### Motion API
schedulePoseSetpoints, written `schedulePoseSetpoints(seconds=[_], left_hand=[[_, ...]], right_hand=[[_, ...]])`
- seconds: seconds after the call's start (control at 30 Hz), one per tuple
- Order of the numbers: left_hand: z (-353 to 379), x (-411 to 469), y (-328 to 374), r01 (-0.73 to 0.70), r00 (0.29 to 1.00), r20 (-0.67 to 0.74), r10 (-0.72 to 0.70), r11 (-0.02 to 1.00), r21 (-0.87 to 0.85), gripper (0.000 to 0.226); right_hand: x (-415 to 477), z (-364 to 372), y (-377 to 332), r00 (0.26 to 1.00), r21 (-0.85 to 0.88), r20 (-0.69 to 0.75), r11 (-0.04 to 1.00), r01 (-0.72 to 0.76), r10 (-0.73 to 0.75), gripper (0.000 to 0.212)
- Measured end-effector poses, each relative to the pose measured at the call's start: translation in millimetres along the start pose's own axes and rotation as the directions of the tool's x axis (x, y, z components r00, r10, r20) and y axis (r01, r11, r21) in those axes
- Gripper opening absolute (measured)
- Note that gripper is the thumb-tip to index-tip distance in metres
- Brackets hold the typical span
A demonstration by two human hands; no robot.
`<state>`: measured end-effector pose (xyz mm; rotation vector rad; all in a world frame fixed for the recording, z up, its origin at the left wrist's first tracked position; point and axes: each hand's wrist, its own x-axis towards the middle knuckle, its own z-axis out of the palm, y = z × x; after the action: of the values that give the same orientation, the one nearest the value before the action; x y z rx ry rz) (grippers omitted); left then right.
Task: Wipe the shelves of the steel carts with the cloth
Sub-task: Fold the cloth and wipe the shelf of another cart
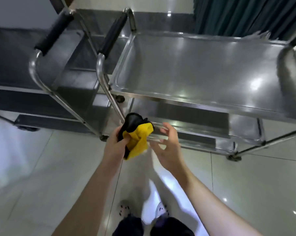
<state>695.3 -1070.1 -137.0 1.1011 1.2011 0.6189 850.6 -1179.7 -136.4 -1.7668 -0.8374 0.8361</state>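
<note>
A yellow and black cloth [139,138] is bunched in my left hand [115,143], which grips it just in front of the near steel cart [203,68]. My right hand [167,147] hovers beside the cloth with spread, relaxed fingers and holds nothing. The near cart has a shiny top shelf and two lower shelves [195,120] showing below it. A second steel cart [41,65] stands to the left with a darker top shelf.
Both carts have black padded handles [114,35] on bent steel tubes and small castor wheels [233,157]. A dark curtain [246,14] hangs behind the right cart. The floor is glossy light tile. My feet [143,212] show at the bottom.
</note>
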Motion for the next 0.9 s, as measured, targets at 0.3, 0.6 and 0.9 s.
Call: schedulePoseSetpoints(seconds=[0.3, 0.6, 0.9], left_hand=[[16.2, -155.8, 61.0, -0.247, 0.966, 0.107, 0.236, 0.964, 0.103, 0.027], [86.2, -289.9, 36.1, -0.466, 0.839, -0.068, 0.541, 0.777, 0.423, 0.035], [260.7, -352.2, 98.9, -0.599, 0.800, 0.214, 0.561, 0.771, 0.216, 0.015]], right_hand=[[-94.2, -97.2, -60.8, 0.962, 0.405, 0.237, 0.887, -0.222, 0.132, 0.026], [-233.4, -257.6, -94.7, 0.972, -0.195, 0.074, 0.952, 0.235, -0.225, 0.015], [-277.2, -468.4, -101.8, 0.969, -0.205, -0.032, 0.950, 0.234, -0.245, 0.024]])
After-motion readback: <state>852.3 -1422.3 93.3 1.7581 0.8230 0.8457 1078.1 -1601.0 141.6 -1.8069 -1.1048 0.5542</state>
